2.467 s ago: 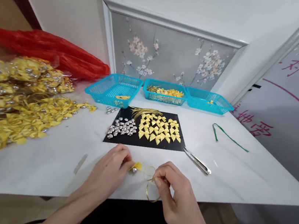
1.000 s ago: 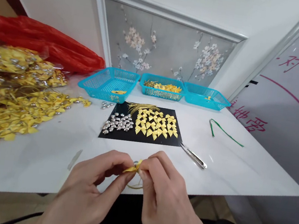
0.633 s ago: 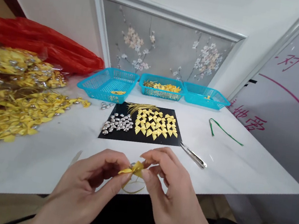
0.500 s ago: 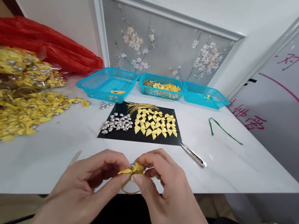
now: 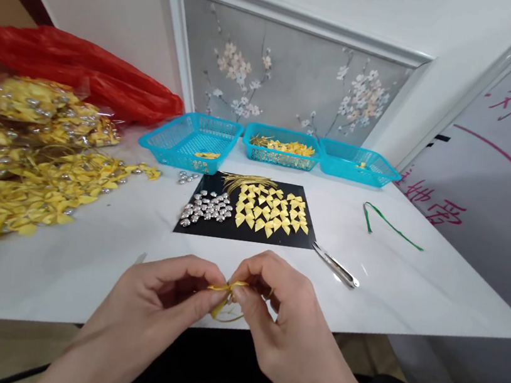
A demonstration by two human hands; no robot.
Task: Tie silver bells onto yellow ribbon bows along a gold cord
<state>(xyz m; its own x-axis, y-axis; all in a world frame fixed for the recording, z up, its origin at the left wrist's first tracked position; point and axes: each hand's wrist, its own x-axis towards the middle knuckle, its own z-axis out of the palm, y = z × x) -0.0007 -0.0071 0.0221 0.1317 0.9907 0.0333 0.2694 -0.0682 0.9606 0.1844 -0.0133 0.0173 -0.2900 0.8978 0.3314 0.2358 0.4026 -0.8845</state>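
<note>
My left hand (image 5: 168, 306) and my right hand (image 5: 274, 311) meet over the table's front edge, both pinching one small yellow ribbon bow (image 5: 219, 307). A thin gold cord (image 5: 230, 321) loops down below the bow between the thumbs. My fingertips cover much of the bow. Beyond my hands lies a black mat (image 5: 249, 235). On it are silver beads (image 5: 208, 209) at the left, rows of yellow ribbon bows (image 5: 271, 211) at the right, and a bundle of gold cords (image 5: 247, 184) along the back.
Metal thread snips (image 5: 336, 266) lie right of the mat, with a green ribbon (image 5: 393, 227) farther off. Three blue baskets stand behind: left (image 5: 157, 146), middle (image 5: 254, 153), right (image 5: 357, 173). Heaped yellow bows with silver beads (image 5: 50, 194) and a red bag (image 5: 86, 76) fill the left.
The bow between my fingers has turned, so it now shows edge-on with a tail hanging down. Both hands keep their pinch. The whole view has shifted slightly.
</note>
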